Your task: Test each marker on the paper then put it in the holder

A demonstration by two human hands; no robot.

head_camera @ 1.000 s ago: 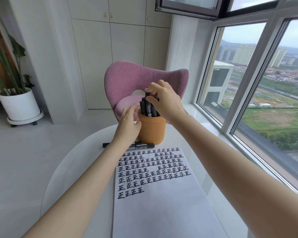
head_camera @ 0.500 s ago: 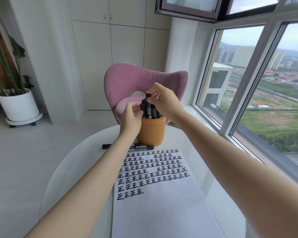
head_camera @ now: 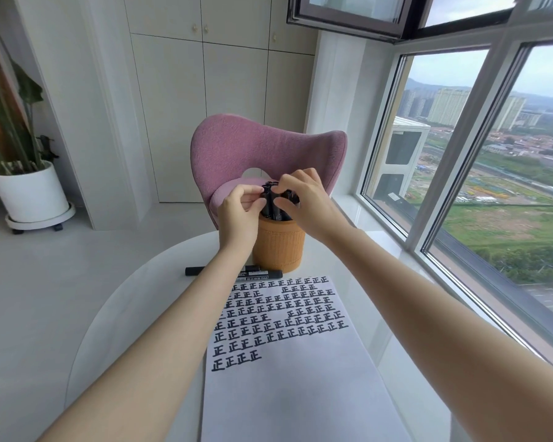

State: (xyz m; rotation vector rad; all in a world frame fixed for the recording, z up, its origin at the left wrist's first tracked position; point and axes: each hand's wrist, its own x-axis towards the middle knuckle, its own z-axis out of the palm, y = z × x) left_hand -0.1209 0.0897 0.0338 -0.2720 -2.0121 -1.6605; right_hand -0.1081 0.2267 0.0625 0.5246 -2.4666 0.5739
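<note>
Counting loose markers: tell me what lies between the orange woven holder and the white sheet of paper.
Two black markers lie on the white table, partly hidden by the left forearm; head view.

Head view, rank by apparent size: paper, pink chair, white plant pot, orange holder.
1. paper, which lies nearest the camera, so it looks bigger than it may be
2. pink chair
3. white plant pot
4. orange holder

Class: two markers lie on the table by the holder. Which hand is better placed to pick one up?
Probably the left hand: the loose markers lie beneath its forearm, beside the holder; the right hand is farther.
</note>
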